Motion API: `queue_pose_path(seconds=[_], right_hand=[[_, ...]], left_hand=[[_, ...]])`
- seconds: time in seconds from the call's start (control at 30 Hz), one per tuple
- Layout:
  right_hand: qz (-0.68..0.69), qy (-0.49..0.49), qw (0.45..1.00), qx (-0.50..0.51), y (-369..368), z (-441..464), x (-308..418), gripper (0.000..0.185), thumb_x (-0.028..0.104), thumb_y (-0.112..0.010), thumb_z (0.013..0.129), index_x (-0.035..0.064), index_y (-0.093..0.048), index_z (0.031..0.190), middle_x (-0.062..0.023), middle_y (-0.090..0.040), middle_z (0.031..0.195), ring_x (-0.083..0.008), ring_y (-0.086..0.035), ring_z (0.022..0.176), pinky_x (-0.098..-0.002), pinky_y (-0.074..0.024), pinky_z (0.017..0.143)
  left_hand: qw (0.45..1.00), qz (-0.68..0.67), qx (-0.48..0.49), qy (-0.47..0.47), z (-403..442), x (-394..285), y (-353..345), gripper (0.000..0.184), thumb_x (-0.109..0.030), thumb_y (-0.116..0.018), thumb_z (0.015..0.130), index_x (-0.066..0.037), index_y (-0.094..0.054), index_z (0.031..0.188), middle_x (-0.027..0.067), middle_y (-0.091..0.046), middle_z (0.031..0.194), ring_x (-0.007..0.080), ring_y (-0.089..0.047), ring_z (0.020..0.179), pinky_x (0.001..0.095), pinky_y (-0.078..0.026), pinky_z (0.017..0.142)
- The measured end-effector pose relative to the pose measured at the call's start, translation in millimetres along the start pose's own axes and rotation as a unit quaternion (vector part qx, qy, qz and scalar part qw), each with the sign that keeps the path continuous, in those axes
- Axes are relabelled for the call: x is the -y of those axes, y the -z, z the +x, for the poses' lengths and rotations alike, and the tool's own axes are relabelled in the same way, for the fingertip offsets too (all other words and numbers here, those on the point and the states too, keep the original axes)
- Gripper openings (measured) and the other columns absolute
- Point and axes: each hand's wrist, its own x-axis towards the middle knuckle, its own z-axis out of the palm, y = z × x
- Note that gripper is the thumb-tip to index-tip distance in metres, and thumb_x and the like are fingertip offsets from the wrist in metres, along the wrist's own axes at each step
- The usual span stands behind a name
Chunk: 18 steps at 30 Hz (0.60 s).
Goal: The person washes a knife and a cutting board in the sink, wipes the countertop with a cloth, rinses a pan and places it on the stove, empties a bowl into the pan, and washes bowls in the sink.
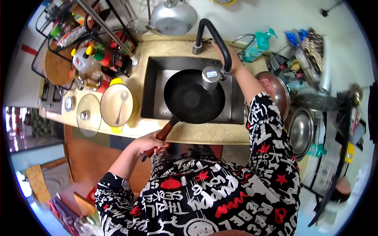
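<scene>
In the head view, my left hand (149,144) is wrapped round the brown handle of a black frying pan (189,108). The pan lies level over the sink (153,78), its inside facing up. A black-necked faucet (212,29) arches over it, and the silver faucet head (210,83) hangs above the pan's upper right part. My right hand (232,59) reaches to the back of the sink, behind the faucet neck. The neck covers much of that hand, so what its fingers touch cannot be made out.
Left of the sink stand a yellow-handled pot (114,103) with a spoon inside and a glass lid (88,114). Bottles (87,63) crowd the left corner. A green pump bottle (258,45) is at the back right. Metal bowls (301,133) stand at the right.
</scene>
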Motion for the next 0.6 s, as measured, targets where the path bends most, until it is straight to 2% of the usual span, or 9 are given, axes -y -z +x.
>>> queue_pose_path(seconds=[0.03, 0.07, 0.1, 0.13, 0.27, 0.47, 0.6], right_hand=[[0.038, 0.001, 0.999, -0.001, -3, 9, 0, 0.041, 0.024, -0.053, 0.1, -0.0014, -0.053, 0.131, -0.0208, -0.06, 0.127, -0.0304, -0.055, 0.122, -0.0345, -0.0402, 0.103], [0.015, 0.051, 0.998, 0.018, -6, 17, -9, 0.039, 0.021, -0.05, 0.102, -0.0031, -0.052, 0.133, -0.0182, -0.056, 0.134, -0.0275, -0.051, 0.128, -0.0332, -0.0371, 0.108], [0.059, 0.008, 0.996, 0.064, -7, 20, -12, 0.04, 0.016, -0.047, 0.103, -0.0058, -0.048, 0.136, -0.016, -0.052, 0.14, -0.0228, -0.049, 0.131, -0.0315, -0.0353, 0.11], [0.08, 0.017, 0.995, 0.062, -11, 21, -16, 0.041, 0.016, -0.047, 0.103, -0.0064, -0.045, 0.138, -0.0154, -0.051, 0.141, -0.0216, -0.048, 0.131, -0.0308, -0.0352, 0.11], [0.137, -0.001, 0.987, 0.082, -18, 25, -40, 0.047, 0.018, -0.048, 0.103, -0.007, -0.038, 0.143, -0.0151, -0.048, 0.143, -0.0206, -0.046, 0.133, -0.0295, -0.0345, 0.111], [-0.001, -0.038, 0.996, 0.087, -29, 37, -67, 0.043, 0.029, -0.046, 0.104, 0.0006, -0.049, 0.136, -0.0155, -0.055, 0.136, -0.0243, -0.049, 0.131, -0.0316, -0.0344, 0.11], [-0.015, -0.064, 0.991, 0.118, -25, 44, -61, 0.047, 0.036, -0.046, 0.103, 0.0022, -0.051, 0.135, -0.0159, -0.056, 0.135, -0.0265, -0.049, 0.13, -0.0326, -0.0344, 0.109]], left_hand=[[1.0, -0.006, -0.023, -0.004, 4, -1, -8, 0.026, -0.01, -0.07, 0.085, -0.008, -0.048, 0.099, -0.002, -0.051, 0.066, 0.0066, -0.048, 0.049, 0.0212, -0.038, 0.045], [0.999, -0.009, -0.032, -0.005, 6, -5, -17, 0.026, -0.009, -0.07, 0.085, -0.008, -0.048, 0.098, -0.002, -0.05, 0.066, 0.0064, -0.048, 0.049, 0.0213, -0.038, 0.045], [0.999, -0.01, -0.04, -0.006, 7, -9, -22, 0.026, -0.009, -0.069, 0.085, -0.008, -0.047, 0.097, -0.0021, -0.05, 0.067, 0.0063, -0.047, 0.049, 0.0213, -0.037, 0.045], [0.999, 0.003, -0.032, -0.004, 15, -2, -20, 0.026, -0.007, -0.069, 0.084, -0.009, -0.046, 0.096, -0.0023, -0.049, 0.067, 0.0066, -0.047, 0.05, 0.0217, -0.036, 0.045], [0.999, -0.049, -0.019, -0.007, 26, 4, -25, 0.026, -0.001, -0.064, 0.084, -0.007, -0.046, 0.102, -0.0005, -0.05, 0.069, 0.0079, -0.049, 0.051, 0.0224, -0.039, 0.047], [0.997, -0.071, -0.026, -0.021, 43, 28, -32, 0.039, 0.001, -0.063, 0.083, -0.005, -0.046, 0.117, 0.0042, -0.058, 0.082, 0.0079, -0.051, 0.053, 0.0224, -0.041, 0.049], [0.999, -0.043, -0.027, -0.018, 50, 39, -38, 0.037, -0.002, -0.066, 0.083, -0.006, -0.047, 0.114, 0.0008, -0.055, 0.076, 0.0067, -0.05, 0.053, 0.0226, -0.041, 0.048]])
